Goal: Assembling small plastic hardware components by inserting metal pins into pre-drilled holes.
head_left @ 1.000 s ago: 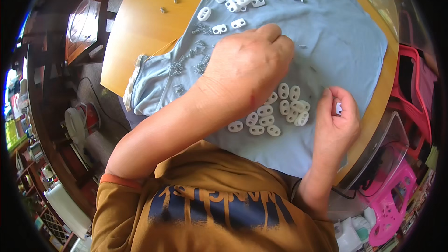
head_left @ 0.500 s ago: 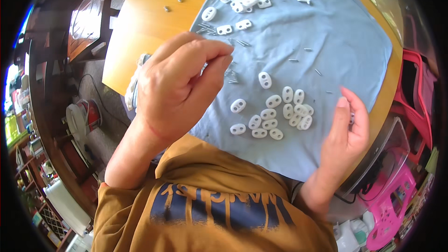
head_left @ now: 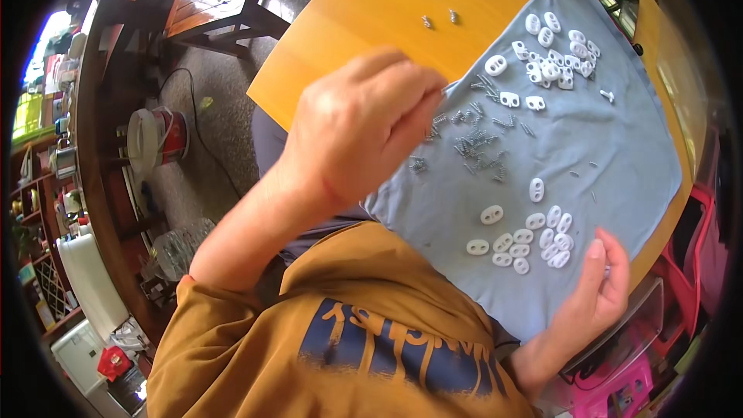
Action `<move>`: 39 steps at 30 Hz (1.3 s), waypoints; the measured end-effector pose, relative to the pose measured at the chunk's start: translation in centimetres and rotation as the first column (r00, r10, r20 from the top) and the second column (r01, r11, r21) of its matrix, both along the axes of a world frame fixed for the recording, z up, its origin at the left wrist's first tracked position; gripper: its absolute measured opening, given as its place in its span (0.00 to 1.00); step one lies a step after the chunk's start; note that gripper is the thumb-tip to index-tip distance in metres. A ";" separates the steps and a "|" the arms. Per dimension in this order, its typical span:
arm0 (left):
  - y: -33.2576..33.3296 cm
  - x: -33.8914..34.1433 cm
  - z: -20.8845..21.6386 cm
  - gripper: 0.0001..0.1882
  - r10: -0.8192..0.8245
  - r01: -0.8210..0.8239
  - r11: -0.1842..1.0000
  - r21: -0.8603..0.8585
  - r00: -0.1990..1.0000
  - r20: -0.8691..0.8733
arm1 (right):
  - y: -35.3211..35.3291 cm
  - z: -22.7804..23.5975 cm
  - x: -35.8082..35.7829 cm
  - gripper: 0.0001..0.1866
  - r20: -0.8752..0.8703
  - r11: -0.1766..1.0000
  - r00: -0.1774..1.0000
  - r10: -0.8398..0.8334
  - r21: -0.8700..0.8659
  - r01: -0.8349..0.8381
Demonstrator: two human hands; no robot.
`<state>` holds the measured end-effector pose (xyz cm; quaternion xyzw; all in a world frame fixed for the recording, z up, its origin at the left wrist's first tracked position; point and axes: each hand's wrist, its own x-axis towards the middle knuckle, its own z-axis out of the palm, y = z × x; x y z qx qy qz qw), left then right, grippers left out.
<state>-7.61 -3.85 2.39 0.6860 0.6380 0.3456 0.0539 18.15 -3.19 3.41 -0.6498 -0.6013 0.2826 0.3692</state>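
My left hand (head_left: 368, 120) is raised over the table's near left side, thumb and fingers pinched together; what they hold, if anything, is hidden. At the right edge of the blue-grey cloth (head_left: 619, 139), my right hand (head_left: 592, 294) is curled, with a small white piece (head_left: 607, 269) partly showing between its fingers. Near it lies a group of white oval two-hole cord lock pieces (head_left: 521, 250). Small metal springs (head_left: 480, 147) are heaped beyond my left hand. Farther back sits a pile of white two-hole pieces (head_left: 551, 70).
Two small metal pieces (head_left: 453, 17) lie on the bare yellow tabletop (head_left: 340, 31). A phone-like dark device (head_left: 619, 1) rests at the far right edge. A white T-shaped piece (head_left: 607, 96) is on the cloth. A bucket (head_left: 159, 138) stands on the floor at left.
The view has turned, so the table appears farther right and the spring heap is more exposed. My left hand stays pinched and raised; my right hand stays curled near the cloth's edge.
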 end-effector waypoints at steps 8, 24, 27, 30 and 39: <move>4.6 -4.3 -1.2 0.09 -0.034 -0.021 0.988 -0.150 0.933 -0.358 | -0.3 0.2 -1.2 0.07 -0.022 0.988 0.991 0.132 -0.075 -0.133; 0.5 1.7 3.3 0.01 0.170 0.351 0.862 -0.366 0.480 0.861 | -0.5 1.6 -3.9 0.09 -0.414 0.929 0.870 0.268 -0.126 -0.347; -1.4 3.1 3.2 0.02 0.199 0.492 0.810 -0.319 0.282 0.939 | -0.6 2.4 -4.8 0.10 -0.575 0.889 0.777 0.257 -0.175 -0.423; -2.4 4.3 2.0 0.03 0.068 0.486 0.832 -0.268 0.389 0.919 | -0.9 2.0 -5.0 0.10 -0.558 0.888 0.769 0.311 -0.118 -0.445; -3.5 5.5 1.4 0.05 -0.049 0.407 0.886 -0.222 0.559 0.828 | -0.9 1.0 -4.0 0.09 -0.134 0.826 0.818 0.559 0.179 -0.535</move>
